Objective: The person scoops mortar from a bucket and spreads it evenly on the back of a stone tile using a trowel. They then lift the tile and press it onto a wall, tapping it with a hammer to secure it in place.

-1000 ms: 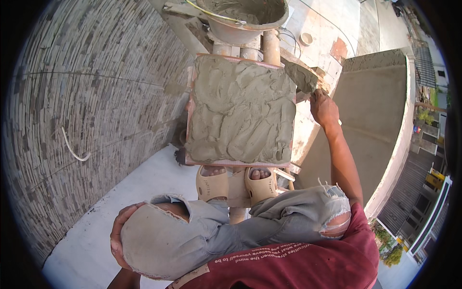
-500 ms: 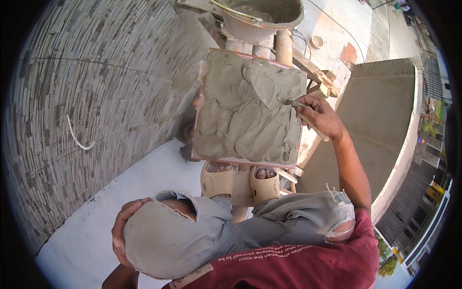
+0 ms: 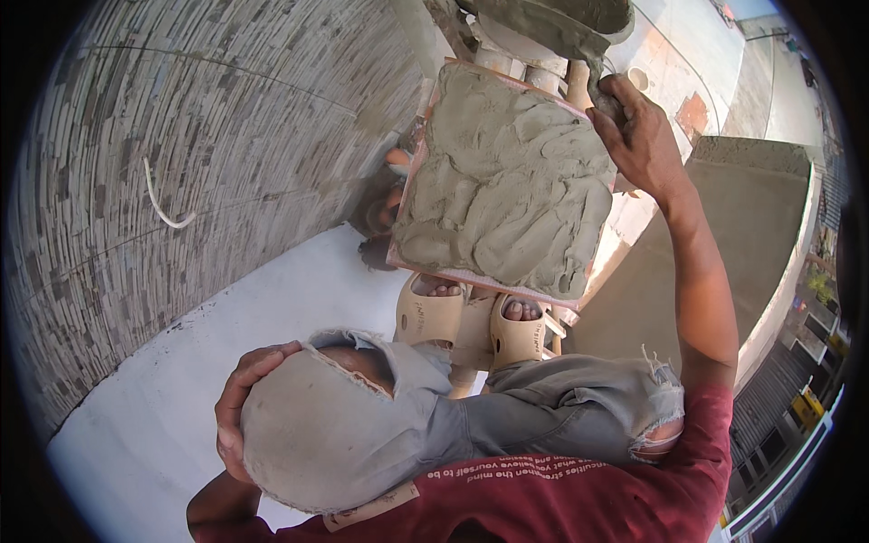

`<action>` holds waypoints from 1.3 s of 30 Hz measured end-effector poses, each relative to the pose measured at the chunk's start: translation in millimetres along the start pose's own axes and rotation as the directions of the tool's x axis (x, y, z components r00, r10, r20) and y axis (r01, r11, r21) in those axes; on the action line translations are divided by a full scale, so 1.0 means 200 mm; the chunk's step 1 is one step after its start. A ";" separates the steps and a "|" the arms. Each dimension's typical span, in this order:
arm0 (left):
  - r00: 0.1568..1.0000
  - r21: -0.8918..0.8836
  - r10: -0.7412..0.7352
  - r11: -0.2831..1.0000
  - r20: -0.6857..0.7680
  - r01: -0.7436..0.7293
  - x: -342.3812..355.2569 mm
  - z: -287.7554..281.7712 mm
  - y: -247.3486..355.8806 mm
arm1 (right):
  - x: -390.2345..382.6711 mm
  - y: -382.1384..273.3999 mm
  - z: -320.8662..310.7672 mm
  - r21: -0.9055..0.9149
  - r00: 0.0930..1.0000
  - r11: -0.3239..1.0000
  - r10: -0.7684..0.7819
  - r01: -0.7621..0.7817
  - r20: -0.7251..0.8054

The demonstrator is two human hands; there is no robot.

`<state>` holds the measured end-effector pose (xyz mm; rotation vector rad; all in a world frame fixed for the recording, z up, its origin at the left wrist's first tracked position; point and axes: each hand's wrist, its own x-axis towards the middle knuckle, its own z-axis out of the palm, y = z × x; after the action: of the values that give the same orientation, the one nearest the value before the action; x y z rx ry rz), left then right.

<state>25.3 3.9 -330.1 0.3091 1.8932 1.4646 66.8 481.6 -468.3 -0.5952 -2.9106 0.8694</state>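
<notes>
My right hand [image 3: 640, 136] is closed on a mortar-caked trowel [image 3: 608, 107], raised beside the upper right corner of the tile, at the bucket [image 3: 554, 25] of grey mortar; part of the trowel is hidden. The square tile [image 3: 502, 185], spread with thick, uneven mortar, lies on pipe supports [image 3: 543, 77] above my sandalled feet [image 3: 427, 312]. My left hand [image 3: 237, 407] is wrapped around my bent left knee [image 3: 308, 425].
A stacked-stone-patterned wall [image 3: 190, 136] with a white hose-like loop [image 3: 167, 204] rises on the left above a pale surface [image 3: 154, 389]. A plastered low wall [image 3: 697, 262] stands at right. A small bowl [image 3: 638, 79] sits beyond the bucket.
My right hand has lifted the trowel off the mortar on the tile and moved it up to the bucket. The view has shifted, and my left hand stays on my knee.
</notes>
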 end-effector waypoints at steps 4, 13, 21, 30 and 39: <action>0.999 0.031 -0.002 1.000 0.036 0.000 0.04 -0.02 0.02 | -0.24 -0.06 0.24 0.073 0.924 0.997 -0.045 0.018 0.379; 0.997 -0.061 -0.004 0.998 0.080 0.009 0.07 -0.03 -0.01 | -0.26 -0.05 0.59 0.009 0.893 0.990 -0.134 0.144 0.430; 0.998 -0.072 -0.058 0.996 0.015 0.059 0.05 -0.02 0.00 | -0.07 0.05 0.35 0.191 0.575 0.910 0.062 -0.369 0.816; 0.999 -0.055 -0.025 0.998 0.040 0.027 0.10 0.00 0.01 | -0.47 0.21 0.37 0.277 0.476 0.952 -0.186 -0.128 0.860; 1.000 -0.175 -0.004 0.985 0.019 0.007 0.07 0.00 -0.05 | -0.37 0.35 0.37 -0.240 0.934 0.968 0.011 0.080 0.356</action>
<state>17.0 8.0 -344.4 0.2336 1.7347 1.6066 148.4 470.2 -563.2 -0.4341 -3.3831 0.6683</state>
